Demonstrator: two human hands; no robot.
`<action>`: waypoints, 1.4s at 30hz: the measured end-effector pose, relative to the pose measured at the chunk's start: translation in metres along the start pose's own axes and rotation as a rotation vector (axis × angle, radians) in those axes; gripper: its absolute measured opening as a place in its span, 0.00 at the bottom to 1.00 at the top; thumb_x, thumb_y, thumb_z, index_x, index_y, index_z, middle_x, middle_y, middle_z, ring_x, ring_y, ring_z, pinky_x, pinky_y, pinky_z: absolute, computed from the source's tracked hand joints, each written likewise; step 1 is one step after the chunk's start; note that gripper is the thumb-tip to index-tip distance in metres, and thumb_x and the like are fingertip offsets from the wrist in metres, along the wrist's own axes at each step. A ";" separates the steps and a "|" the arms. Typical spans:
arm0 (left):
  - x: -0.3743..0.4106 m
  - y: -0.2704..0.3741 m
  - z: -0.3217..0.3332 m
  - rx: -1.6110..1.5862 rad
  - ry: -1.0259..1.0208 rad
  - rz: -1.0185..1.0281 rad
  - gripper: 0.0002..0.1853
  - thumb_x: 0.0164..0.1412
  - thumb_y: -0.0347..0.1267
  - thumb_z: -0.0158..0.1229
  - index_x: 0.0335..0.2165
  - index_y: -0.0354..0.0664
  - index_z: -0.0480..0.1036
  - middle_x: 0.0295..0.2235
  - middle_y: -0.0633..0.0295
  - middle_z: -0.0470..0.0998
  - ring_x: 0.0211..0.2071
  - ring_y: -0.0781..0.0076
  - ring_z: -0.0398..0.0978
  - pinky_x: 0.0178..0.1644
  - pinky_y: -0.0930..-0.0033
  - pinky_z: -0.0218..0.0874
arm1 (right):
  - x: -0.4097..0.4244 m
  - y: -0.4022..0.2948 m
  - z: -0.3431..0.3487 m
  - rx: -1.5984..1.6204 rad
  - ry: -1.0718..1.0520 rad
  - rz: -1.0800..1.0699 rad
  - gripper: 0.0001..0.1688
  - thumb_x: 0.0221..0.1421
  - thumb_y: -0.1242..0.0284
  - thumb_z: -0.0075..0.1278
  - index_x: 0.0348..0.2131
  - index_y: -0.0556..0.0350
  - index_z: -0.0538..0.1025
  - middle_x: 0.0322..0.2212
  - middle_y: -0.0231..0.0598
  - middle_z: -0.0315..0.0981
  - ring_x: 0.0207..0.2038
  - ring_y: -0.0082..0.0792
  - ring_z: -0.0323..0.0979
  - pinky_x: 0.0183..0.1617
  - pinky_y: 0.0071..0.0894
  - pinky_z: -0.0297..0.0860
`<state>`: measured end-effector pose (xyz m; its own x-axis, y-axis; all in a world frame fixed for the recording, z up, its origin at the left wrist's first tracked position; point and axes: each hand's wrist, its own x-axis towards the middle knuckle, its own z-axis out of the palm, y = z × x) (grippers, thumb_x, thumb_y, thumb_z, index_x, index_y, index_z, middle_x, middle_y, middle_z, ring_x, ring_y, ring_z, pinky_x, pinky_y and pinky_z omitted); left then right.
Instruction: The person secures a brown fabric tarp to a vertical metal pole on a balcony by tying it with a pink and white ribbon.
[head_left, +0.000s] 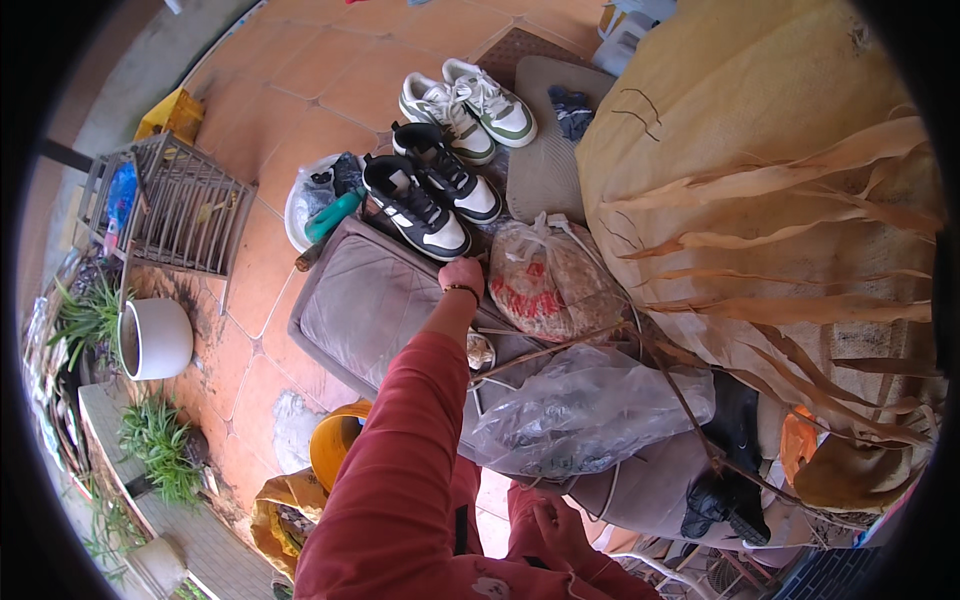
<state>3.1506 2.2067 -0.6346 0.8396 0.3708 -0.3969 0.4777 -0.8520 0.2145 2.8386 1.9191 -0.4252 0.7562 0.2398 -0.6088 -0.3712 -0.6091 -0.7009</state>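
Note:
My left hand (460, 276), with a beaded bracelet at the wrist, reaches out to the toe of a black-and-white sneaker (417, 210). Its fingers are curled and mostly hidden, so a grip cannot be made out. The matching sneaker (450, 172) sits just behind. Below the hand lies a grey cushioned seat (360, 292). To its right is a tied clear plastic bag (555, 281) with red print and pale contents. My right hand (561, 531) hangs low by my thigh, fingers loosely bent and apart, nothing visible in it.
White-and-green sneakers (480, 105) stand beyond the black ones. A large woven sack (720, 150) with dry leaves fills the right side. A crumpled plastic bag (592, 409), a thin branch (679, 394) and black boots (727, 495) lie nearer. A slatted rack (187, 206) and white pot (161, 337) stand left.

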 end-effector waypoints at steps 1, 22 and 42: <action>-0.001 0.002 -0.006 -0.019 -0.051 0.011 0.10 0.55 0.37 0.49 0.32 0.49 0.75 0.31 0.58 0.77 0.35 0.55 0.75 0.38 0.58 0.67 | 0.001 0.001 -0.001 -0.006 0.003 -0.015 0.15 0.56 0.71 0.47 0.42 0.61 0.70 0.20 0.40 0.73 0.22 0.29 0.72 0.26 0.26 0.65; -0.463 0.011 -0.237 -1.730 0.069 0.404 0.17 0.59 0.25 0.52 0.48 0.41 0.66 0.40 0.66 0.73 0.40 0.78 0.70 0.44 0.74 0.63 | -0.070 -0.217 -0.083 0.397 -0.271 -0.694 0.16 0.56 0.80 0.47 0.46 0.62 0.67 0.32 0.31 0.71 0.31 0.18 0.69 0.33 0.17 0.69; -0.669 -0.039 -0.258 -1.102 0.629 0.236 0.20 0.50 0.16 0.55 0.44 0.40 0.67 0.36 0.66 0.73 0.38 0.77 0.71 0.47 0.74 0.62 | -0.198 -0.195 -0.016 0.414 -0.590 -0.759 0.06 0.59 0.77 0.43 0.37 0.61 0.68 0.32 0.36 0.72 0.32 0.27 0.72 0.36 0.26 0.69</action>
<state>2.6370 2.0868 -0.1468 0.7655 0.6198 0.1730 0.0090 -0.2791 0.9602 2.7700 1.9778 -0.1623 0.5263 0.8495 0.0372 -0.1487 0.1351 -0.9796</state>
